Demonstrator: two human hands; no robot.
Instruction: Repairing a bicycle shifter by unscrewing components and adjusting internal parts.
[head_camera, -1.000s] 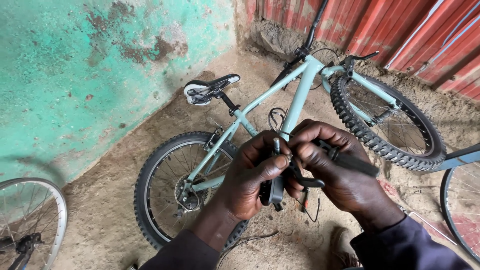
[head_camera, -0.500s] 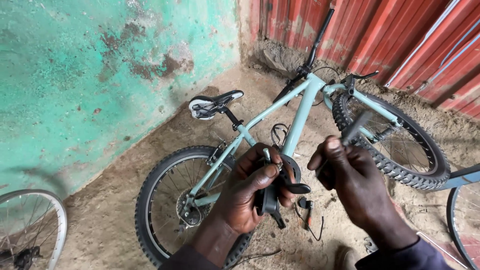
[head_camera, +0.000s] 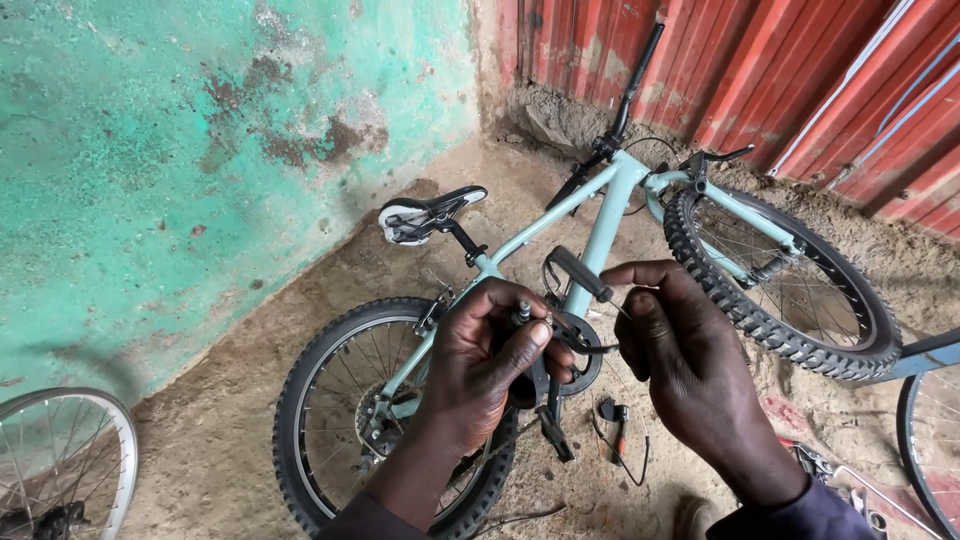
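My left hand is closed around a small black metal brake part, thumb pressed near its bolt at the top. My right hand is just to the right, fingertips pinching a thin wire that runs from the part; whether it grips firmly I cannot tell. Both hands hover above a pale blue bicycle lying on its side on the dirt floor, with its black and white saddle, rear wheel and knobbly front wheel.
A green flaking wall stands at the left and red corrugated sheeting at the back. A loose spoked wheel lies bottom left. Another wheel and blue frame are at the right edge. A small black part lies on the ground.
My right hand let go of the long black piece it held a second ago and came back to the wire at the brake part. The view tilted, showing more of the bicycle.
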